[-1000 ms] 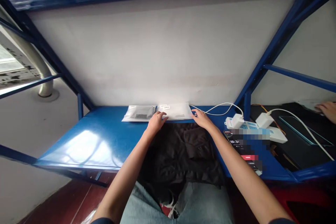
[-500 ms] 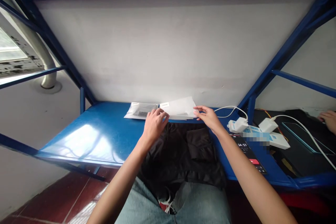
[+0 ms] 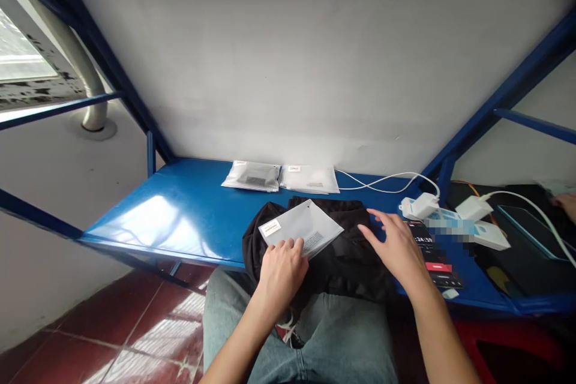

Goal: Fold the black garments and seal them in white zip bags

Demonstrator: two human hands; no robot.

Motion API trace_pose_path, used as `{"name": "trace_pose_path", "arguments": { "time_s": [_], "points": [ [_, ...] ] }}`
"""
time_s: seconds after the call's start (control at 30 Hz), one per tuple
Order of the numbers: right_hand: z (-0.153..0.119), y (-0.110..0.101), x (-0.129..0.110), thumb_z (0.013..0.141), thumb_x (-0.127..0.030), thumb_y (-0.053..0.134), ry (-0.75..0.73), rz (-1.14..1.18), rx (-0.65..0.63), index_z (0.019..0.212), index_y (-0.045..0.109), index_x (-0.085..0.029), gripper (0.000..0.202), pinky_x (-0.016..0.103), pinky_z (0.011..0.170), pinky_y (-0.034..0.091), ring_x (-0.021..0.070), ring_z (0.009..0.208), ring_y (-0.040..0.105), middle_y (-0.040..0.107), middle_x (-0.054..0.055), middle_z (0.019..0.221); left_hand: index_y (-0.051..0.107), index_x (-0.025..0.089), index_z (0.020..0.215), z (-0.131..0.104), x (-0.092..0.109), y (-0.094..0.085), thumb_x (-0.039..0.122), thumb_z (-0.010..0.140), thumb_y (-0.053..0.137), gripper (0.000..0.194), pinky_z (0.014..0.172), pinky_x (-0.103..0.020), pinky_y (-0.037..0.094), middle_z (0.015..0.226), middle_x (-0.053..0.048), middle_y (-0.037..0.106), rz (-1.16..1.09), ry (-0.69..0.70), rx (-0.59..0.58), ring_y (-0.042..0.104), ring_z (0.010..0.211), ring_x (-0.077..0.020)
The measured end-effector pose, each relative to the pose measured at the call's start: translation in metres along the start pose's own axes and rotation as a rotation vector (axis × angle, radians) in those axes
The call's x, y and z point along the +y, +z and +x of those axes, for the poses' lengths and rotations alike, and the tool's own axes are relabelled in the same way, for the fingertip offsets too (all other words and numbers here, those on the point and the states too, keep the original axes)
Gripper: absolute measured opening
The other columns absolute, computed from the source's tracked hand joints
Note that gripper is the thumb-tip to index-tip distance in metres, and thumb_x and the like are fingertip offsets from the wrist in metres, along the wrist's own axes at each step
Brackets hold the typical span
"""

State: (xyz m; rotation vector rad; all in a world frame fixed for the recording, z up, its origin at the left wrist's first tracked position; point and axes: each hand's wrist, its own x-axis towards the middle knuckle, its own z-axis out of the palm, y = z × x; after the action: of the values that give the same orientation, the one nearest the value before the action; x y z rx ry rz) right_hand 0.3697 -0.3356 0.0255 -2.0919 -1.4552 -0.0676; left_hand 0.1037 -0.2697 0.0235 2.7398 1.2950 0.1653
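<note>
1. The black garment (image 3: 346,273) lies bunched over the near edge of the blue table (image 3: 193,207) and above the person's jeans (image 3: 346,336).
2. A frosted pouch (image 3: 310,221) rests at an angle on top of the black garment, with a white label near its left corner and dark print near its right one.
3. The left hand (image 3: 283,267), over the near left part of the garment, lays its curled fingers across the pouch's near edge; the thumb is hidden, so one cannot tell whether it pinches the pouch or only presses on it.
4. The right hand (image 3: 391,240), at the garment's right side, holds nothing, its thumb and fingers spread wide apart.
5. Beyond the garment, near the wall, lie two more pouches side by side: a darker-filled pouch (image 3: 252,177) and a paler pouch (image 3: 310,180).
6. To the garment's right are a phone (image 3: 438,264), a power strip (image 3: 492,234) with two white chargers, and a white cable (image 3: 382,187).
7. Farther right of the garment, another person's hand (image 3: 567,204) shows, blurred.
</note>
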Motion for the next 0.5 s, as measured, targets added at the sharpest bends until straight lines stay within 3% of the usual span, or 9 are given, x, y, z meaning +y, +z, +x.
{"name": "trace_pose_path", "arguments": {
  "time_s": [0.1, 0.2, 0.4, 0.5],
  "points": [
    [-0.009, 0.007, 0.010, 0.091, -0.067, 0.059, 0.146, -0.019, -0.118, 0.149, 0.050, -0.022, 0.074, 0.050, 0.092, 0.056, 0.0378, 0.115, 0.068, 0.067, 0.018, 0.128, 0.061, 0.022, 0.102, 0.010, -0.003, 0.005, 0.029, 0.103, 0.048, 0.015, 0.072, -0.031, 0.046, 0.091, -0.008, 0.073, -0.056, 0.000, 0.020, 0.071, 0.083, -0.0239],
    [-0.007, 0.020, 0.015, 0.086, -0.065, 0.067, 0.190, 0.086, -0.215, 0.147, 0.049, -0.022, 0.077, 0.051, 0.099, 0.054, 0.0384, 0.124, 0.065, 0.065, 0.019, 0.138, 0.060, 0.024, 0.096, 0.015, -0.008, 0.017, 0.029, 0.104, 0.045, 0.018, 0.067, -0.028, 0.042, 0.087, -0.006, 0.073, -0.174, -0.041, 0.084, 0.071, 0.081, -0.0223],
    [0.015, 0.010, 0.024, 0.078, -0.048, 0.080, 0.192, 0.413, -0.433, 0.122, 0.066, -0.020, 0.054, 0.046, 0.097, 0.056, 0.0355, 0.114, 0.071, 0.074, 0.015, 0.125, 0.061, 0.025, 0.100, 0.011, -0.014, 0.030, 0.032, 0.104, 0.045, 0.018, 0.062, -0.027, 0.035, 0.082, -0.002, 0.072, -0.383, -0.142, 0.171, 0.070, 0.078, -0.0208],
    [0.015, -0.002, 0.022, 0.081, -0.045, 0.076, 0.142, 0.451, -0.382, 0.119, 0.068, -0.023, 0.045, 0.046, 0.100, 0.055, 0.0342, 0.116, 0.070, 0.075, 0.012, 0.123, 0.062, 0.025, 0.096, 0.010, -0.011, 0.030, 0.033, 0.104, 0.046, 0.020, 0.063, -0.027, 0.034, 0.080, -0.002, 0.071, -0.372, -0.142, 0.192, 0.069, 0.078, -0.0207]
  ]
}}
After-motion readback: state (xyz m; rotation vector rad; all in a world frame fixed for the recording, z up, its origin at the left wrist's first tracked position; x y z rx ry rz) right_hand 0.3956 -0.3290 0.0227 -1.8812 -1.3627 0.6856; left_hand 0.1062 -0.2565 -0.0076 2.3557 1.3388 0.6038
